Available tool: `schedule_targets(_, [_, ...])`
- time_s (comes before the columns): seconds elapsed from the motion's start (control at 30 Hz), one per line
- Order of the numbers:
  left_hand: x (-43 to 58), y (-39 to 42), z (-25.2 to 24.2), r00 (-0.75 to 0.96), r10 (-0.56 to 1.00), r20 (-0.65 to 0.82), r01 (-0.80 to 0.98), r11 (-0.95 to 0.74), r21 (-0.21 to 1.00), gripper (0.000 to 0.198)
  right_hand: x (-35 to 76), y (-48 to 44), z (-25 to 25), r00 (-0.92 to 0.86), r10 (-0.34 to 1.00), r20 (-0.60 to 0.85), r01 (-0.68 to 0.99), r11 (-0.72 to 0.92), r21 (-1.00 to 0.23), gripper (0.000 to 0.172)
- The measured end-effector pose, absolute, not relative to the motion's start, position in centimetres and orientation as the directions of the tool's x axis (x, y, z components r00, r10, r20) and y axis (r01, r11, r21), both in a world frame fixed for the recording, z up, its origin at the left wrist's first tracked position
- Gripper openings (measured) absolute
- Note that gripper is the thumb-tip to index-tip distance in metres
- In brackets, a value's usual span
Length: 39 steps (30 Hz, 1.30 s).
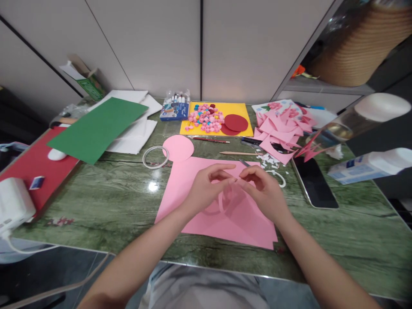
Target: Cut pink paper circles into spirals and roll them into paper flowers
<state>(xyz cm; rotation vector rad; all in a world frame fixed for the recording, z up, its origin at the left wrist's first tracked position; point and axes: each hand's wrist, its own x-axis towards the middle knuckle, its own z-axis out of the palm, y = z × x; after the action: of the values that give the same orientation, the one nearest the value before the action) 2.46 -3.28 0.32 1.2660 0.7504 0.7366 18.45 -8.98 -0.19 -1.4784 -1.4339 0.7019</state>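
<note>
Over a large pink paper sheet (183, 189), my left hand (212, 184) and my right hand (264, 191) meet fingertip to fingertip. Both are closed in a pinch on a narrow pink paper strip (221, 202), which curls down in a loop beneath the fingers. Its pinched ends are mostly hidden by my fingers. A pink paper circle (178, 148) lies at the sheet's far left corner, and a grey tape ring (155, 157) partly overlaps it. Just right of my right hand is a white ring (279, 178), partly covered by that hand.
Small colored paper rolls (207, 118) and red circles (236, 123) rest on yellow paper (189, 131) at the back. Pink paper scraps (280, 128), a phone (315, 182) and a white bottle (370, 165) are rightward. Green paper (99, 126) and a charger (14, 201) lie left.
</note>
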Motion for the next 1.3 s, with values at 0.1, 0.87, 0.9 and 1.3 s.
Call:
schedule_targets(0.1, [2.4,-3.5,0.6,0.557,0.829,-0.04,-0.022,0.063,0.998,0.036,18.4,-9.0,-0.1,0.162,0.967,0.194,0.42,0.11,-0.901,0.01])
schedule_targets(0.87, [2.1,-3.6,1.1,0.709,0.678,-0.191,-0.244,0.491,0.836,0.047,18.5,-9.8,-1.4,0.007,0.683,0.731,0.873,0.352,-0.337,0.037])
schedule_targets(0.9, [2.1,-3.6,1.1,0.711,0.674,-0.199,-0.248,0.505,0.826,0.047,18.4,-9.9,-1.4,0.022,0.68,0.733,0.871,0.346,-0.347,0.035])
schedule_targets(1.3, [2.5,-3.6,0.4,0.654,0.729,-0.201,-0.22,0.438,0.872,0.034,17.9,-9.7,-0.5,0.133,0.792,0.595,0.792,0.277,-0.545,0.005])
